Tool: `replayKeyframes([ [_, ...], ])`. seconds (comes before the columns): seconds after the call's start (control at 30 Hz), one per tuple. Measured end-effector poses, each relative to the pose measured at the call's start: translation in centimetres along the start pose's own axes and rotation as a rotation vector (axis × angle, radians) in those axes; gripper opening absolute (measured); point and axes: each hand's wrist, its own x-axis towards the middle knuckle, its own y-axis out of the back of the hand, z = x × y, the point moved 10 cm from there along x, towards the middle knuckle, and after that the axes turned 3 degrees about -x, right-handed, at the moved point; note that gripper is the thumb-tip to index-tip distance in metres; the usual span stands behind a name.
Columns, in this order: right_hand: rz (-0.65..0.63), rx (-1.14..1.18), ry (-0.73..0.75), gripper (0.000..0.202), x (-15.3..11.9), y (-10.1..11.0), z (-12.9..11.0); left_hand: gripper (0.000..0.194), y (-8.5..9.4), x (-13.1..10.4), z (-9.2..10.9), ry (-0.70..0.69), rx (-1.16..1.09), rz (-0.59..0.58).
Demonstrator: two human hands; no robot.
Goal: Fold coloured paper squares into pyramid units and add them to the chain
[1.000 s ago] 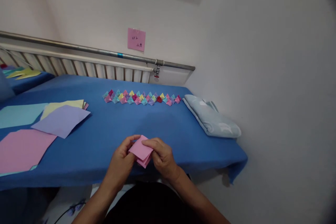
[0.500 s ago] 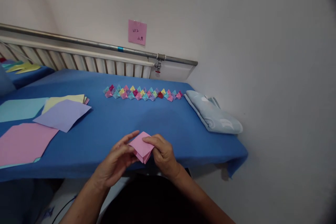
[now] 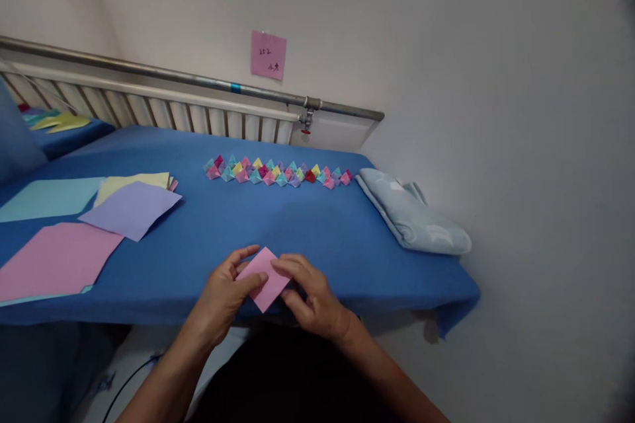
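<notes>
A small folded pink paper square (image 3: 265, 296) is held near the table's front edge, one corner pointing up. My left hand (image 3: 225, 291) pinches its left side, thumb lying across the face and fingers behind. At its right corner, my right hand (image 3: 312, 297) grips the paper, with the index finger on the upper right edge and the thumb lower down. Several small folded paper pieces in mixed colours (image 3: 282, 174) stand in rows on the blue cloth beyond my hands.
Purple (image 3: 131, 210), pink (image 3: 59, 261), yellow (image 3: 149, 180) and light blue sheets (image 3: 52, 198) lie at left on the blue-covered table (image 3: 208, 218). A folded light-blue cloth (image 3: 417, 218) sits at right. A radiator (image 3: 173, 112) and pipe run along the wall.
The pink paper's loose lower layers now lie together as one flat square. My left thumb has moved onto its face, and the view has shifted slightly left.
</notes>
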Motion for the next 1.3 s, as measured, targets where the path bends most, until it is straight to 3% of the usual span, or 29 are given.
replayKeyframes([
  [0.07, 0.035, 0.073, -0.083, 0.05, -0.1, 0.7, 0.6, 0.062, 0.1, -0.4, 1.5, -0.136, 0.194, 0.006],
  [0.17, 0.138, 0.153, -0.256, 0.038, -0.2, 2.3, 1.8, 0.052, -0.8, -1.6, 3.7, -0.329, 0.49, -0.006],
  [0.3, 0.141, 0.132, -0.3, 0.017, 0.5, 2.7, 0.9, 0.047, -2.4, -2.6, 4.3, -0.428, 0.59, -0.09],
  [0.5, 0.096, 0.115, -0.256, 0.007, 1.0, 2.1, -0.3, 0.047, -3.1, -2.7, 3.6, -0.409, 0.533, -0.151],
  [0.77, 0.092, 0.1, -0.262, 0.014, 1.1, 2.2, -0.4, 0.044, -3.6, -2.9, 3.8, -0.385, 0.543, -0.194],
  [1.0, 0.132, 0.07, -0.27, 0.015, 1.0, 2.7, -0.3, 0.042, -3.0, -2.4, 3.3, -0.304, 0.544, -0.162],
  [1.17, 0.143, 0.081, -0.269, 0.014, 1.0, 2.8, -0.2, 0.018, -2.6, -2.5, 3.3, -0.327, 0.575, -0.161],
  [1.3, 0.139, 0.091, -0.281, 0.014, 1.1, 2.7, 0.0, 0.026, -2.6, -2.7, 3.6, -0.35, 0.586, -0.177],
])
